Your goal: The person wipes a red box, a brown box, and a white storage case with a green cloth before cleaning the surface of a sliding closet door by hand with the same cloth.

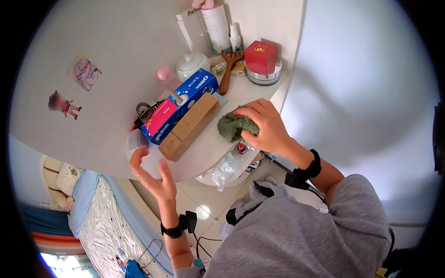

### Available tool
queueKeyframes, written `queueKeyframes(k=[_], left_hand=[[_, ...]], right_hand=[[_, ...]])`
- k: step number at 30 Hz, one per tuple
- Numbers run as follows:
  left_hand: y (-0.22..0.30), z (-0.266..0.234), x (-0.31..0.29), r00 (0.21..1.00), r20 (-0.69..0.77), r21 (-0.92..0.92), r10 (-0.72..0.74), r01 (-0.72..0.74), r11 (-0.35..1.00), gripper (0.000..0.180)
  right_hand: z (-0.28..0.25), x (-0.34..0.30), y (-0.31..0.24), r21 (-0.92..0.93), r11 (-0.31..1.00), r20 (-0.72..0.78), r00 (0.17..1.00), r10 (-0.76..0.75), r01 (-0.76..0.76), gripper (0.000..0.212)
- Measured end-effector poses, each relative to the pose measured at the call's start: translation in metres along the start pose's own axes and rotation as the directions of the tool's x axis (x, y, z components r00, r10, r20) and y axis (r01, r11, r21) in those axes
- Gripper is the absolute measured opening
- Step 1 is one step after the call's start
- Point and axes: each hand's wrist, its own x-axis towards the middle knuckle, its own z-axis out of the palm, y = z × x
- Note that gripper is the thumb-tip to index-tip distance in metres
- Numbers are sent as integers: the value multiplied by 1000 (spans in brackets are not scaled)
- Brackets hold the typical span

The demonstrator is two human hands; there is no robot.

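My right hand (268, 127) has its fingers curled round a crumpled dark green cloth (231, 128), which rests on the pale shelf top (245, 90) near its front edge. Over the left end of the shelf, my left hand (157, 180) is raised with thumb and fingers apart, holding nothing. Its fingertips are close to a small grey-lavender object (137, 139); whether they touch it I cannot tell. Between the hands lies a long brown cardboard box (191, 126). Behind that is a blue snack box (197, 88) with a pink panel.
Along the back stand a white lidded pot (192, 66), a brown wooden claw-shaped massager (227, 76), a white spray bottle (235, 39) and a red box (261, 57) on a round silver-rimmed container (264, 78). Below is a lower shelf with a clear plastic bag (225, 169). A bed (109, 217) stands at left.
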Motion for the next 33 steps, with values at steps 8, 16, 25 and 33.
queueKeyframes(k=[8, 16, 25, 33], left_hand=[[97, 39, 24, 973, 119, -100, 195, -184, 978, 44], [141, 124, 50, 936, 351, -162, 14, 46, 986, 69], [120, 211, 75, 924, 367, -268, -105, 213, 940, 90], [128, 226, 79, 906, 350, -20, -238, 261, 965, 74]], right_hand=[[-29, 8, 60, 585, 810, 50, 995, -90, 44, 37], [-62, 28, 102, 550, 822, -398, 912, 102, 148, 40], [-78, 49, 107, 657, 728, -462, 868, 184, 196, 40], [-70, 56, 100, 404, 880, -559, 829, 20, 251, 42]])
